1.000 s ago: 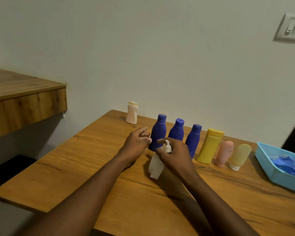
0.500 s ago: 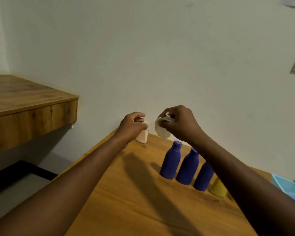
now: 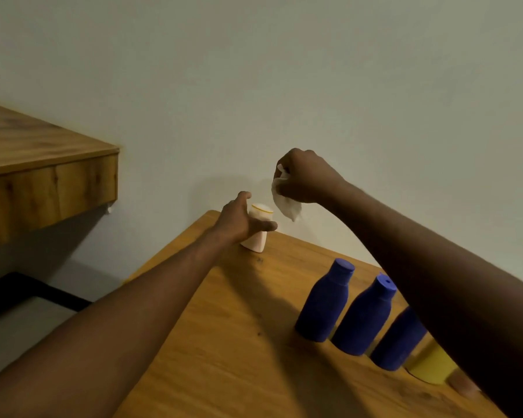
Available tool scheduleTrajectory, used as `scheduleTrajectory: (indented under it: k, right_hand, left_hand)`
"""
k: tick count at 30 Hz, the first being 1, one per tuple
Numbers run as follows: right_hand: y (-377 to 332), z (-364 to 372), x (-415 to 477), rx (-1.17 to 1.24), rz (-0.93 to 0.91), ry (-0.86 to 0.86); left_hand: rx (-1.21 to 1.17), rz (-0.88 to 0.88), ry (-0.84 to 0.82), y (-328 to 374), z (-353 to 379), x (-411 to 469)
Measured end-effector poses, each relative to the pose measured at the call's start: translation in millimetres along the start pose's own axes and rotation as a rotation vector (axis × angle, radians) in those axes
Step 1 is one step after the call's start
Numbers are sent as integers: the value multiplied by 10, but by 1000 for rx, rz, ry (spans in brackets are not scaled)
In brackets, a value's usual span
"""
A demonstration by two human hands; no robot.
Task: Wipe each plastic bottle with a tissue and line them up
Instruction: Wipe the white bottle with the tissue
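The right arm (image 3: 435,282) blocks plenty: the third blue bottle (image 3: 400,342) loses its top, most of the yellow bottle (image 3: 431,368) is gone, and nearly all of the pink bottle (image 3: 464,387). The left hand (image 3: 239,221) covers the white bottle (image 3: 258,236) on its left side, and the tissue (image 3: 286,203) is half buried in the right hand (image 3: 302,179) and its grip.

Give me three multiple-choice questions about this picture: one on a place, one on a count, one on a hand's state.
1. Where is the small cream plastic bottle?
A. at the wooden table's far corner
B. on the floor
C. on the side shelf
2. How many dark blue plastic bottles show?
A. two
B. three
C. five
3. What is the right hand doing?
A. lying flat
B. holding a crumpled white tissue aloft
C. gripping a spoon
Answers: 1 A, the left hand grips it there; 2 B, three stand in a row; 3 B, the tissue hangs from its fingers.
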State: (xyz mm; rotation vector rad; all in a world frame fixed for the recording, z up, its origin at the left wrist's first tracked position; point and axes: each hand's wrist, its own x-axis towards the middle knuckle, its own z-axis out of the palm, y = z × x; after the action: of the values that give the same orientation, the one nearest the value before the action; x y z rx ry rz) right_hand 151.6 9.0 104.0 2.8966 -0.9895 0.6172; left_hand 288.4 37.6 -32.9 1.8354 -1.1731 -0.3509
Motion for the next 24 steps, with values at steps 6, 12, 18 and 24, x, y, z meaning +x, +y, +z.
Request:
scheduleTrajectory:
  k: [6,12,18,24]
  right_hand:
    - [19,160,34,-35,-6,-12]
    - [24,88,-105,-20,-3,17]
    - [-30,-170,-430,23,9,73]
    - [-151,-392,-905,109,-10,159]
  left_hand:
    - [56,66,136,-130,178,70]
    - [13,63,181,-148,195,-15]
    - [-83,40,157,-104,92,-248]
    - [-175,29,147,51,-198,-783]
